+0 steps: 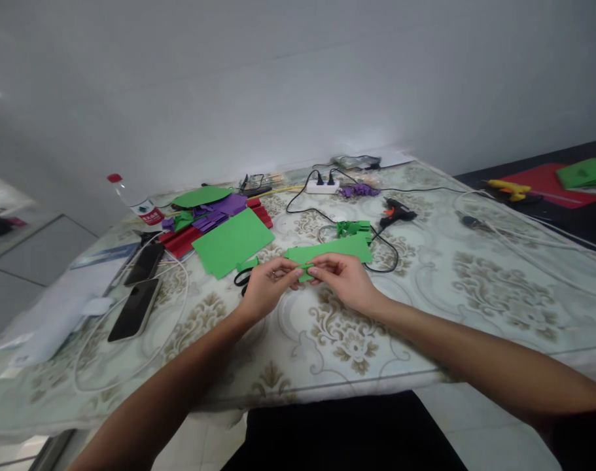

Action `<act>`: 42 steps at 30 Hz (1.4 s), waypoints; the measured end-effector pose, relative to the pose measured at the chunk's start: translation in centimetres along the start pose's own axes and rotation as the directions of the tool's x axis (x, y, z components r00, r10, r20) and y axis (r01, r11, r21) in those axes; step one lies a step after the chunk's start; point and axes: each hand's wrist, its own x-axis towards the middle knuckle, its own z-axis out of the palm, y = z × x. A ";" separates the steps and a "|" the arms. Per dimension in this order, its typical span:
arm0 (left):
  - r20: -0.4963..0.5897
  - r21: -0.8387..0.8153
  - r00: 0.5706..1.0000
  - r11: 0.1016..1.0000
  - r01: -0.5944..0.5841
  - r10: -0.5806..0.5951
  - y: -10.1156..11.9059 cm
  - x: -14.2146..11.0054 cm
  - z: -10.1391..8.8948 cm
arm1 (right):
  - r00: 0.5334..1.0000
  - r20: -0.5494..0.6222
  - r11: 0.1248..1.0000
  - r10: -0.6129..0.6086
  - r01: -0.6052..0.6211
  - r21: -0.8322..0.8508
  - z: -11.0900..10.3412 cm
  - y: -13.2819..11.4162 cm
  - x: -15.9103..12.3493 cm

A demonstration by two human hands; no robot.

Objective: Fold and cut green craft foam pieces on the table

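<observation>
Between my two hands is a small piece of green paper (305, 275), pinched at its edges and partly hidden by the fingers. My left hand (272, 282) closes on its left side, thumb and fingertips together. From the right, my right hand (343, 278) pinches the same piece. Just beyond the fingers lies a long green paper strip (334, 248). Black-handled scissors (243, 277) rest beside my left hand, partly covered by it. Larger green sheets (233, 242) lie to the left, and curled green fringed paper (354, 229) sits behind the strip.
A black glue gun (398, 212) with its cord lies at the right, near a white power strip (322, 187). Two phones (135, 310) and a bottle (148, 210) stand at the left. Purple fringed paper (359, 190) lies at the back; a yellow glue gun (508, 190) is far right.
</observation>
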 end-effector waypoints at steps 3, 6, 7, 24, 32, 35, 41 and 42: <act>0.010 0.022 1.000 1.000 -0.020 0.020 0.0 -0.1 0.0 | 1.000 0.000 1.000 0.002 -0.002 0.003 0.1 0.0 -0.1; 0.018 0.036 0.999 0.999 -0.032 0.031 -0.1 -0.2 -0.1 | 1.000 -0.002 1.000 -0.003 0.003 0.014 0.1 -0.1 -0.1; 0.017 0.034 0.999 0.999 -0.035 0.034 -0.1 -0.2 -0.1 | 1.000 -0.001 1.000 -0.007 0.007 0.012 0.1 -0.2 -0.2; 0.029 0.052 0.996 0.995 -0.085 0.083 -0.2 -0.4 0.1 | 0.998 0.034 0.993 -0.059 0.063 -0.101 0.1 -0.2 -0.3; 0.025 0.013 0.996 0.997 -0.080 0.080 0.0 -0.5 0.2 | 0.994 0.037 0.983 -0.103 0.108 -0.151 0.1 -0.4 -0.4; 0.031 0.001 0.996 0.997 -0.081 0.081 -0.1 -0.5 0.2 | 0.994 0.038 0.982 -0.103 0.108 -0.153 0.1 -0.4 -0.4; 0.067 0.010 0.996 0.998 -0.066 0.065 -0.2 -0.6 0.1 | 0.991 0.025 0.972 -0.132 0.134 -0.194 0.2 -0.4 -0.4; 0.073 0.013 0.995 0.998 -0.064 0.063 -0.2 -0.6 0.1 | 0.990 0.021 0.970 -0.139 0.140 -0.199 0.1 -0.4 -0.4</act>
